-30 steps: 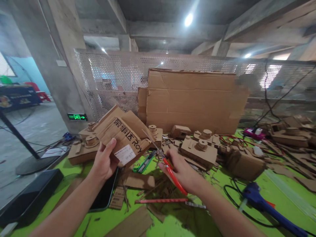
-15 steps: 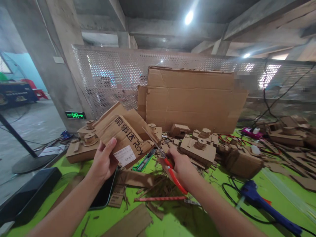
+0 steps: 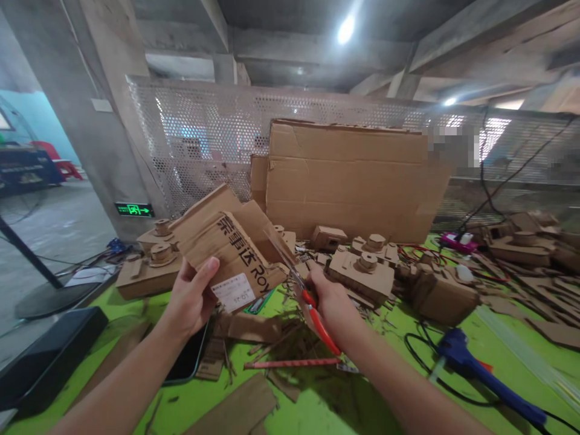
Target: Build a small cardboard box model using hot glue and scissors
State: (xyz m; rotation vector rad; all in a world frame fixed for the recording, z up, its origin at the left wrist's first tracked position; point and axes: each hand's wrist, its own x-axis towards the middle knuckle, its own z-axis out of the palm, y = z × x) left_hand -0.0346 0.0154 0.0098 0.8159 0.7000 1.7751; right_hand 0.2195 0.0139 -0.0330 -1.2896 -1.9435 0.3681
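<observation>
My left hand (image 3: 189, 299) holds up a folded piece of brown cardboard (image 3: 229, 244) with black printing and a white label, thumb on its front face. Red-handled scissors (image 3: 304, 296) are gripped in my right hand (image 3: 330, 302), their blades pointing up and left at the cardboard's right edge. Whether the blades touch the edge cannot be made out. Both hands hover above a lime-green tabletop (image 3: 317, 405) strewn with cardboard scraps.
Several cardboard tank models (image 3: 362, 272) stand across the table, with a big flattened carton (image 3: 348, 178) against a perforated metal screen behind. A blue glue gun (image 3: 480, 371) and cables lie at right. A phone (image 3: 188, 359), a red-striped stick (image 3: 290, 364) and a green cutter (image 3: 256, 304) lie near my hands.
Both hands have drifted slightly up and closer together; the scissors' blades now reach the cardboard's right edge. The cardboard now covers most of the green cutter.
</observation>
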